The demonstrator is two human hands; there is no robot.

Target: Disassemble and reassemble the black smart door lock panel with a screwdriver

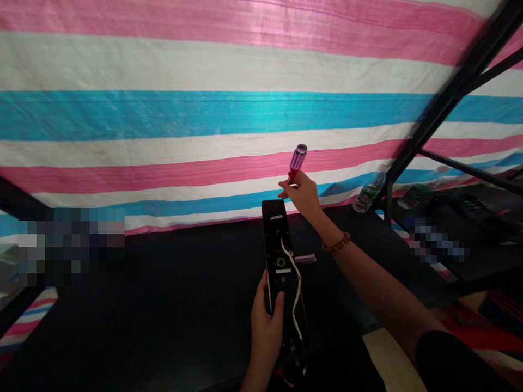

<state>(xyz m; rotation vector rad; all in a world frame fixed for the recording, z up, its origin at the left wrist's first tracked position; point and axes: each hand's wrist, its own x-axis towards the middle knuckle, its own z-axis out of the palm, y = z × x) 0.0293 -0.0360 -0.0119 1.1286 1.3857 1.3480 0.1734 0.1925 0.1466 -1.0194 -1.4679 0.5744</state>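
My left hand is closed around the lower part of a long black panel-shaped device, its thumb on the face and fingers along the left edge. A white cable runs down the device's face, which also bears small white labels and a round fitting. At the device's top right corner, my right hand pinches a screwdriver with a clear purple-striped handle and red collar. The handle points up; its tip is near that corner, though contact cannot be made out. Another striped handle-like object lies just right of the device.
The black table stretches out beneath the device. Behind it hangs a striped tarp. A plastic bottle stands by a black metal frame post on the right, with another bottle beyond. Blurred patches cover both sides.
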